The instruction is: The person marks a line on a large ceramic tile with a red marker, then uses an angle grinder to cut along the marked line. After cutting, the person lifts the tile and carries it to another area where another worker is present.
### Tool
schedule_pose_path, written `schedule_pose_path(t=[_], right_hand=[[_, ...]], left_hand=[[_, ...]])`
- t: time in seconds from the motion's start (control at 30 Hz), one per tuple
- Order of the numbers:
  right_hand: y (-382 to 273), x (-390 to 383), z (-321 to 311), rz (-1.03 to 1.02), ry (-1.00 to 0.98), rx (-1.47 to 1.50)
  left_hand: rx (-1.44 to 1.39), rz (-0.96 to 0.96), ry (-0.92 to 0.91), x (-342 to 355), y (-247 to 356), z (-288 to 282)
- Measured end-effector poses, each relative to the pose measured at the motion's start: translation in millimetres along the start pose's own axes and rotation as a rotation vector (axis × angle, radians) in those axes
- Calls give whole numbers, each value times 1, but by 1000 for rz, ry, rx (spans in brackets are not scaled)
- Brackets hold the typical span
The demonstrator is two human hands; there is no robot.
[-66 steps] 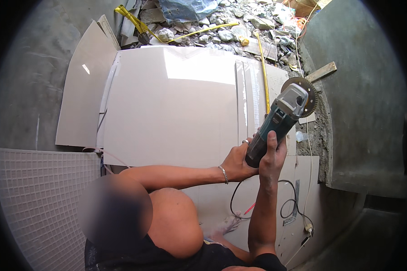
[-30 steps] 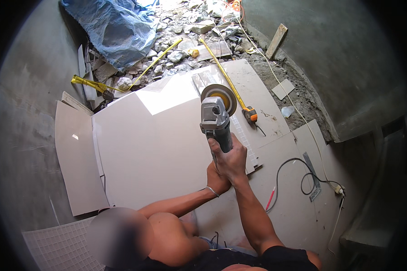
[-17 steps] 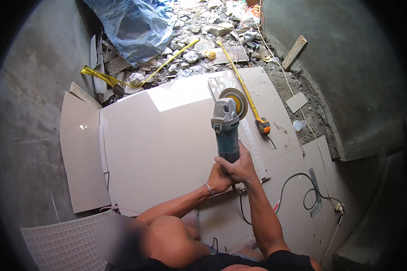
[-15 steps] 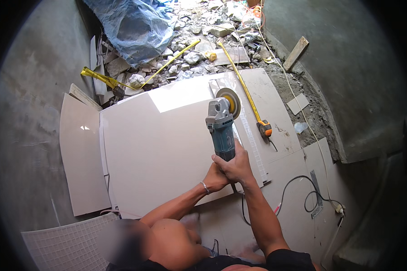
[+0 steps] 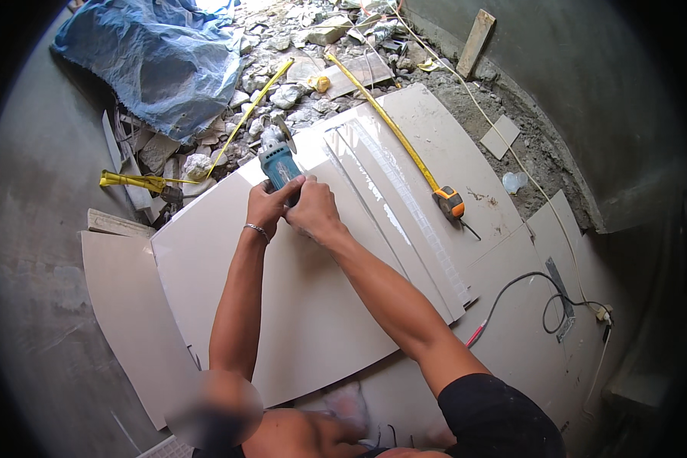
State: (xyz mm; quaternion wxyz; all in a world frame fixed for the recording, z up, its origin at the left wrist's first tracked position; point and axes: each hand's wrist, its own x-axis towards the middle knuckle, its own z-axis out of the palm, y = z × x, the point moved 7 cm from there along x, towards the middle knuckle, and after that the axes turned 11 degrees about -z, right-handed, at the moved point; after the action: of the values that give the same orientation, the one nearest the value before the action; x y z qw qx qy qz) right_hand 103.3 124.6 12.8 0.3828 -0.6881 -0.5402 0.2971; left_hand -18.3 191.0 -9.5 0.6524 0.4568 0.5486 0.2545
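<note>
An angle grinder (image 5: 281,166) with a teal body and a round disc is held out over the far edge of a large beige tile (image 5: 313,305). My left hand (image 5: 269,204), with a bracelet at the wrist, is closed around the rear of its body. Beside it, my right hand (image 5: 315,210) also grips the grinder's rear end. The disc faces right and points toward the rubble; the frames do not tell whether it spins. To the right of the hands, a long narrow gap separates the tile from a strip (image 5: 424,229) with a pale grid pattern.
An orange and black tape measure (image 5: 449,202) lies on the right with its yellow blade extended. Another tape measure (image 5: 172,195) is at the left. Rubble (image 5: 290,95) and a blue tarp (image 5: 149,69) lie beyond. A dark cord (image 5: 504,288) runs at the right; concrete walls flank both sides.
The grinder and both hands have moved left and farther away, from above the right strip to the tile's far edge. The view has shifted too, and my arms are more stretched out.
</note>
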Motion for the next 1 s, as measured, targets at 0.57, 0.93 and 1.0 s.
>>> schedule_pose_path(t=[0.57,0.93,1.0], right_hand=[[22,64,44,16,79,113],[20,62,46,49,68,100],[21,62,46,56,58,90]], left_hand=[[-66,-43,-13,91,-21,-31],[-81,-19,-40,88,-17,-29],[-87,-20,-46,88,-17,-29]])
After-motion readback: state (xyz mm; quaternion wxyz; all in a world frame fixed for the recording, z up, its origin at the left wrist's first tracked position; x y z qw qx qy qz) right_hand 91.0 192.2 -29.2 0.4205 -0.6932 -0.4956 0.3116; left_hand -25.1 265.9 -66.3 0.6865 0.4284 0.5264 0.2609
